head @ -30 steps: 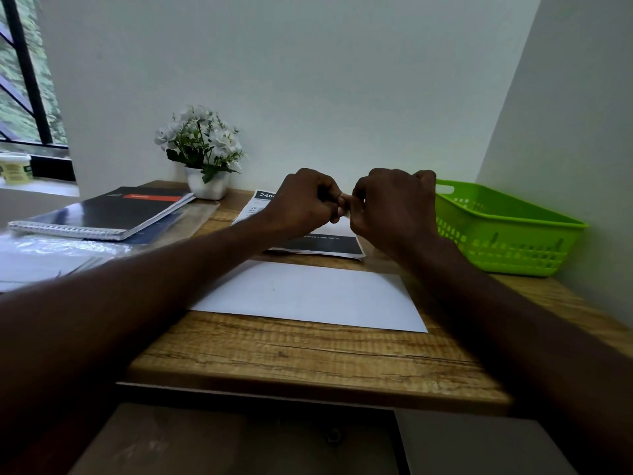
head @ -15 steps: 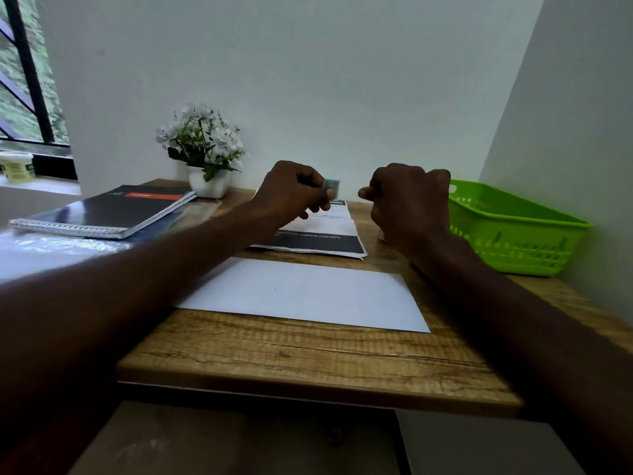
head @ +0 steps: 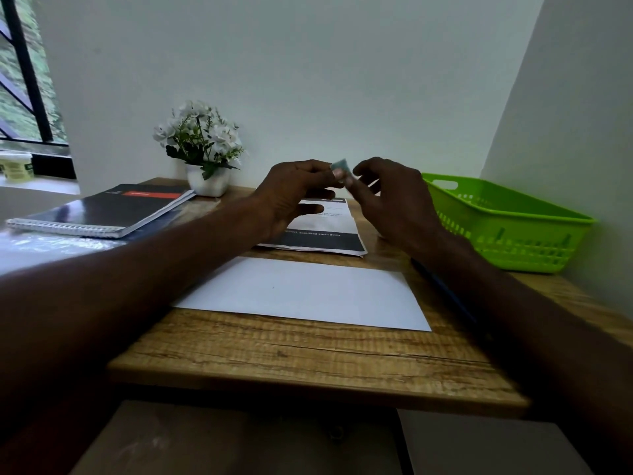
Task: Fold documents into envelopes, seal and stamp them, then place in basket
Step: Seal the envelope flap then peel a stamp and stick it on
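The stamp (head: 340, 165), a small pale green square, is held up in the air between the two hands, above the far part of the bench (head: 308, 351). The fingers (head: 337, 173) of the left hand (head: 294, 193) pinch it at the lower edge, thumb against fingertip, so that its face stays free. The right hand (head: 394, 197) is just beside it with fingers half curled; its fingertips come close to the stamp, but I cannot tell if they touch it. I think the right hand is peeling the stamp or preparing it for sticking.

Under the hands lies a printed document (head: 325, 234) with a dark band. Nearer to the person the white envelope (head: 308, 291) lies flat and square to the bench edge, probably so that the stamp can be pressed onto it. A blue pencil (head: 445, 293) lies under the right forearm. The green basket (head: 507, 224) waits at the right, beside the wall, within easy reach for the finished envelope. At the left are a spiral notebook (head: 106, 209) and a flower pot (head: 205, 181), away from the work.
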`<state>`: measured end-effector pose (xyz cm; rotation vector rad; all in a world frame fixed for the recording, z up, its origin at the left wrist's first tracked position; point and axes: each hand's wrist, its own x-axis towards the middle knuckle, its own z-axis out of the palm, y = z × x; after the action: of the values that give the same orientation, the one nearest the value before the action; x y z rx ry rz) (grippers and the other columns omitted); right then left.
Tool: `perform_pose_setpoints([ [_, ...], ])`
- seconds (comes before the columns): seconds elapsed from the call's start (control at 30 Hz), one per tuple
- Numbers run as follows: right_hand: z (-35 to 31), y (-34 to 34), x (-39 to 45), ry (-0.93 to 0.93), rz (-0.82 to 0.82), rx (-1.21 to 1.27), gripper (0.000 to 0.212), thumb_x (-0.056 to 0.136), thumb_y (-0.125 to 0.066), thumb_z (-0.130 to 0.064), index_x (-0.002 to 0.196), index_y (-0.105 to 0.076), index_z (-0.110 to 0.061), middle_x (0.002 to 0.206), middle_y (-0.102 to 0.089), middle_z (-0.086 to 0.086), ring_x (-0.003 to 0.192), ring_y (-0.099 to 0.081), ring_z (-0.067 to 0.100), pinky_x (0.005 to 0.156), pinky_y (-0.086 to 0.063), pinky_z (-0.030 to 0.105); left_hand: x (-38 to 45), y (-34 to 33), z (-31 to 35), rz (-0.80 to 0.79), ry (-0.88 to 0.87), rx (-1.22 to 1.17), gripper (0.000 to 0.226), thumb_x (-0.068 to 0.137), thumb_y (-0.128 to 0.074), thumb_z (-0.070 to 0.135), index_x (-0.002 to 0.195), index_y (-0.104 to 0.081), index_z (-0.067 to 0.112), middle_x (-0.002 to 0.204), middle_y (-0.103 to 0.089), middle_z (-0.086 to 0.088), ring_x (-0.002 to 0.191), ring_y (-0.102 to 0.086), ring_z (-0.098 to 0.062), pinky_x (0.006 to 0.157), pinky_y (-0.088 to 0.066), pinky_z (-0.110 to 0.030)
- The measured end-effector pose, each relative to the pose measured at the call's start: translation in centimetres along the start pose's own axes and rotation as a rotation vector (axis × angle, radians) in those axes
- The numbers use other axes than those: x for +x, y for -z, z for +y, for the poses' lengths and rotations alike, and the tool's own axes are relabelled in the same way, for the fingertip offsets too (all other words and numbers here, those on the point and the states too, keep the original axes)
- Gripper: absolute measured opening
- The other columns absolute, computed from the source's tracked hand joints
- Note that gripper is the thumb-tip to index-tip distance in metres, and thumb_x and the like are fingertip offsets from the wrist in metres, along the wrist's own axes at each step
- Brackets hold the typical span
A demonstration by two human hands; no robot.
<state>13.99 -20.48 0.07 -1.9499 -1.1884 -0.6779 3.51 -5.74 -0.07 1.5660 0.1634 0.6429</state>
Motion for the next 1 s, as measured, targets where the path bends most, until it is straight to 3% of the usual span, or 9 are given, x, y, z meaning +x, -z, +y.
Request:
perform_pose_setpoints([
  [0.13,-0.05,-0.57,-0.01,-0.017,0.066,0.029,0.023,0.09,-0.068,-0.044,0.097,-0.077,-0.025,0.086,-0.075,-0.006,0.08,-0.07,0.016,0.069,-0.05,0.033,-0.01,-0.24,-0.04,-0.081,0.042,-0.092,0.007,0.093,-0.074,0.025,0.098,-0.072,0.021,0.101,-0.074,-0.002,0.098,-0.072,-0.019,0.084,-0.049,-0.032],
  [0.27,-0.5,-0.18,0.27,-0.087,0.103,0.163,0.022,0.087,-0.074,-0.042,0.099,-0.077,-0.025,0.087,-0.077,-0.008,0.082,-0.072,0.011,0.078,-0.058,0.037,-0.07,-0.2,0.02,-0.102,0.064,-0.087,0.008,0.094,-0.073,0.028,0.099,-0.07,0.022,0.103,-0.075,0.003,0.097,-0.071,-0.015,0.085,-0.049,-0.031],
  [0.4,-0.35,-0.18,0.29,-0.091,0.085,0.147,0.017,0.086,-0.074,-0.041,0.094,-0.079,-0.026,0.086,-0.077,-0.009,0.078,-0.072,0.009,0.077,-0.059,0.039,-0.18,-0.12,-0.3,-0.104,0.114,-0.039,0.014,0.091,-0.076,0.032,0.103,-0.074,0.024,0.109,-0.076,0.001,0.094,-0.069,-0.013,0.078,-0.051,-0.026],
  [0.53,0.11,-0.13,0.21,-0.119,0.073,0.086,0.023,0.086,-0.074,-0.049,0.088,-0.081,-0.027,0.083,-0.077,-0.009,0.081,-0.072,0.012,0.072,-0.056,0.035,-0.24,-0.3,-0.5,-0.058,0.11,0.008,0.02,0.089,-0.079,0.033,0.106,-0.077,0.023,0.118,-0.076,-0.003,0.093,-0.069,-0.013,0.075,-0.051,-0.025],
  [0.8,0.17,-0.45,0.35,-0.07,0.046,0.052,0.022,0.089,-0.07,-0.044,0.083,-0.078,-0.024,0.074,-0.073,-0.008,0.074,-0.07,0.012,0.068,-0.055,0.035,-0.18,-0.34,-0.4,-0.036,0.094,0.006,0.016,0.087,-0.08,0.025,0.103,-0.077,0.024,0.104,-0.078,-0.001,0.085,-0.07,-0.012,0.073,-0.051,-0.025],
  [1.0,0.32,-0.5,0.11,-0.059,-0.033,0.04,0.037,0.091,-0.065,-0.052,0.079,-0.076,-0.02,0.076,-0.074,-0.005,0.075,-0.071,0.016,0.072,-0.057,0.039,-0.24,-0.06,-0.18,-0.076,0.099,0.012,0.035,0.087,-0.082,0.025,0.12,-0.075,0.032,0.106,-0.078,-0.002,0.088,-0.071,-0.016,0.073,-0.052,-0.027],
])
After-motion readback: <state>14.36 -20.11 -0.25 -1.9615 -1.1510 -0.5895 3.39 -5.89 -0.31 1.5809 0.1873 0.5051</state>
